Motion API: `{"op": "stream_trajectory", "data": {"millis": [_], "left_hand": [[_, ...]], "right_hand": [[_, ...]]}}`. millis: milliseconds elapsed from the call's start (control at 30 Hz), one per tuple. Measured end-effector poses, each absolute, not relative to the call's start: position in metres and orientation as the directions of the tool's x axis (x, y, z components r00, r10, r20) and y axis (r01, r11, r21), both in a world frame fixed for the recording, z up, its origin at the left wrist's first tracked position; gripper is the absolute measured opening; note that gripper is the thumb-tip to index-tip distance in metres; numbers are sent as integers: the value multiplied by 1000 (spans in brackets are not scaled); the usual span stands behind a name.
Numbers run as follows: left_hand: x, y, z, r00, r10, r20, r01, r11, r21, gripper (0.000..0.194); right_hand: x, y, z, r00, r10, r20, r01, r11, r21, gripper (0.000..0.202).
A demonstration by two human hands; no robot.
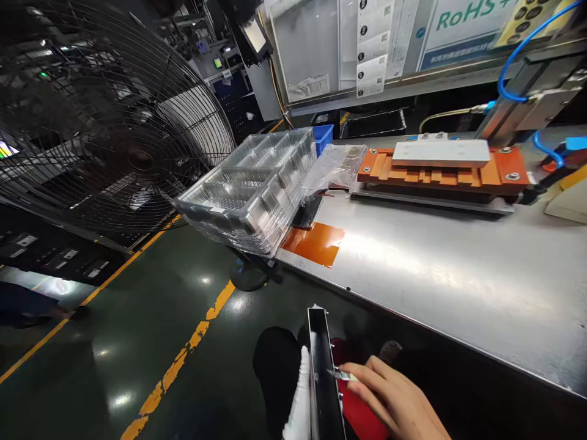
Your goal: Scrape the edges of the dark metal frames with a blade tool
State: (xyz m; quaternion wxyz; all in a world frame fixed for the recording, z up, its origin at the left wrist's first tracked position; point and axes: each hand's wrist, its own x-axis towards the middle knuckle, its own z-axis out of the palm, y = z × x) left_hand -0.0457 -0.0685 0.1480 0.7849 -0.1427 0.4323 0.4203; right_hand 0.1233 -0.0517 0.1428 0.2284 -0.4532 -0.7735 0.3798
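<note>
Low in the view, below the table's front edge, my left hand [297, 403] in a white glove holds a long black metal part [322, 366] upright against my lap. My bare right hand [397, 403] pinches a small silvery piece [340, 374] against the side of that black part. Both hands are cut off by the bottom edge of the view.
A steel work table [435, 269] runs to the right with an orange patch [314, 242], a stack of clear plastic trays [250, 192], a clear bag [332, 168] and an orange fixture with a white block [443, 168]. A big black fan [105, 122] stands left; the floor has yellow lines [183, 360].
</note>
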Motion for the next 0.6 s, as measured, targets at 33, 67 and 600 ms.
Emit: {"op": "stream_trajectory", "data": {"millis": [33, 67, 600], "left_hand": [[-46, -69, 147, 301, 555, -776, -786, 605, 128, 55], [-47, -70, 146, 309, 575, -758, -796, 592, 125, 54], [-61, -82, 140, 316, 506, -803, -771, 630, 94, 38]], "right_hand": [[123, -54, 144, -486, 874, 19, 511, 302, -805, 31], [123, -56, 145, -478, 878, 29, 501, 300, -812, 31], [127, -45, 132, -345, 939, 14, 629, 243, -738, 34]]}}
